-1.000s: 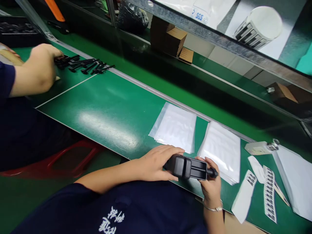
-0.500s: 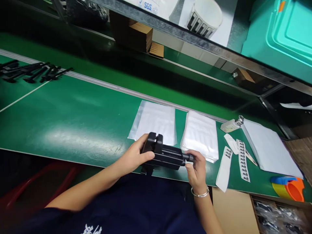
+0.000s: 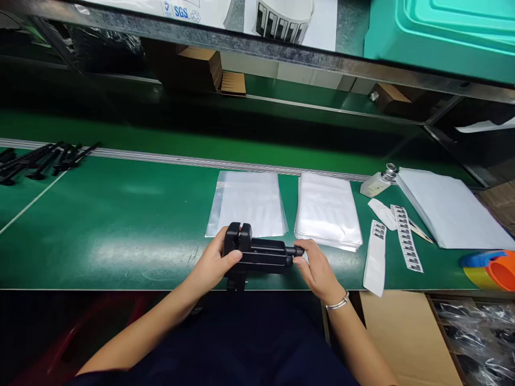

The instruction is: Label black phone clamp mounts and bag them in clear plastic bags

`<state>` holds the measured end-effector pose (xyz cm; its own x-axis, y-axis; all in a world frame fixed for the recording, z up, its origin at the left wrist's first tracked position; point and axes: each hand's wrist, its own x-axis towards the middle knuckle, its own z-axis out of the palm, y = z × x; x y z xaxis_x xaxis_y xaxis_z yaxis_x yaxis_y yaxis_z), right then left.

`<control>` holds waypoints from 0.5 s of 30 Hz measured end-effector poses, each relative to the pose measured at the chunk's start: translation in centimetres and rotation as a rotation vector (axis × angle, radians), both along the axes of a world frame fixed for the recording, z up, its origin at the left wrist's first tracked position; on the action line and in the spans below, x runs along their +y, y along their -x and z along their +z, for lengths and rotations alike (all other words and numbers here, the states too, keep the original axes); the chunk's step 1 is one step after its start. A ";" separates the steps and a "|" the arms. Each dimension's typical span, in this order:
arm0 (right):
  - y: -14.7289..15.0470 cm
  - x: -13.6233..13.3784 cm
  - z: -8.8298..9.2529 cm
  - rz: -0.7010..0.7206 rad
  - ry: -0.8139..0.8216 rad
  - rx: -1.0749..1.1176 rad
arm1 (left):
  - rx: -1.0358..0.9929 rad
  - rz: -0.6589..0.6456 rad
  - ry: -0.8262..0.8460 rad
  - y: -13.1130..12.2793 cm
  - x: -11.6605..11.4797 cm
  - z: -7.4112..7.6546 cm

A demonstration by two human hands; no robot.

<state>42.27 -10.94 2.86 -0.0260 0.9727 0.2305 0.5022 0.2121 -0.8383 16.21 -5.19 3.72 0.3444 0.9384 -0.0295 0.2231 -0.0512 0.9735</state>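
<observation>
A black plastic clamp-like part (image 3: 257,254) is held over the front edge of the green table (image 3: 120,225). My left hand (image 3: 213,262) is wrapped round its thick left end. My right hand (image 3: 317,268), with a bracelet on the wrist, pinches the thin knob at its right end. Just behind the part lie two stacks of clear plastic bags: the left stack (image 3: 247,202) and the right stack (image 3: 326,209).
Barcode label strips (image 3: 406,244) and a white backing strip (image 3: 375,258) lie right of the bags, beside a small bottle (image 3: 378,182) and a white sheet stack (image 3: 450,206). Black parts (image 3: 40,158) lie far left. Tape rolls (image 3: 493,268) sit at the right edge; a cardboard box (image 3: 394,332) below.
The view has swung right, so the co-worker's arm at the far left is out of sight. The black part has turned in my hands and now sits level over the table edge.
</observation>
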 end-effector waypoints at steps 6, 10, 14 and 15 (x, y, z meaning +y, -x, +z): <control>-0.2 -0.1 -0.3 -0.012 0.164 0.105 | 0.170 -0.029 -0.139 -0.4 -0.8 0.6; -0.5 -0.5 -0.4 -0.034 0.028 0.060 | 0.048 0.024 -0.031 -0.8 -0.4 0.3; -1.0 -0.7 -0.5 0.000 0.061 0.091 | 0.076 0.009 -0.131 -0.6 -0.7 0.0; -1.0 -0.7 -0.6 0.011 0.090 0.112 | 0.100 0.004 -0.153 -0.6 -0.8 0.1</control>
